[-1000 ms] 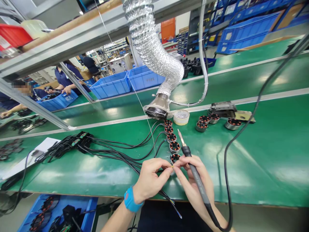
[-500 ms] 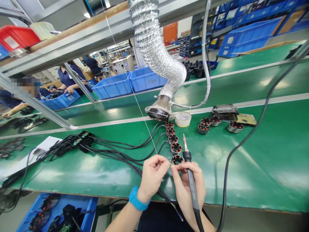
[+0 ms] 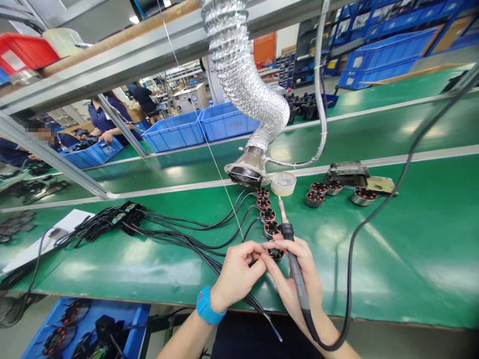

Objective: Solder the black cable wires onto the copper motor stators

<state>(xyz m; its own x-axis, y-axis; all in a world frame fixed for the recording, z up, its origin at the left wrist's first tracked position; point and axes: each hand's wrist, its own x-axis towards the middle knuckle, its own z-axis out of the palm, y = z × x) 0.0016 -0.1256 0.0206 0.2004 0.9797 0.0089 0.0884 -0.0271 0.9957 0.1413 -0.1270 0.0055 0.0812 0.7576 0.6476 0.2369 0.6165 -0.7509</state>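
My right hand (image 3: 301,276) is closed around a soldering iron (image 3: 295,271), whose metal tip points up and away, towards a round pale tin (image 3: 283,184). My left hand (image 3: 241,274), with a blue wristband, is pinched closed. A thin solder wire (image 3: 220,172) runs down from overhead into it. The fingertips of both hands meet over the nearest motor stator (image 3: 276,253), hiding what lies between them. Several similar stators (image 3: 267,215) with orange-red windings stand in a row beyond, black cables leading left from them.
A fume extraction hood (image 3: 246,169) hangs above the row's far end. Black cables (image 3: 175,227) gather at a black connector block (image 3: 129,217) on the left. More stators (image 3: 315,198) sit right. A blue bin (image 3: 140,319) stands below the bench edge. Co-workers are across the line.
The soldering iron has shifted slightly left, and its cord now bends under my right wrist. My fingertips have come together over the yellow wire end seen between them before.
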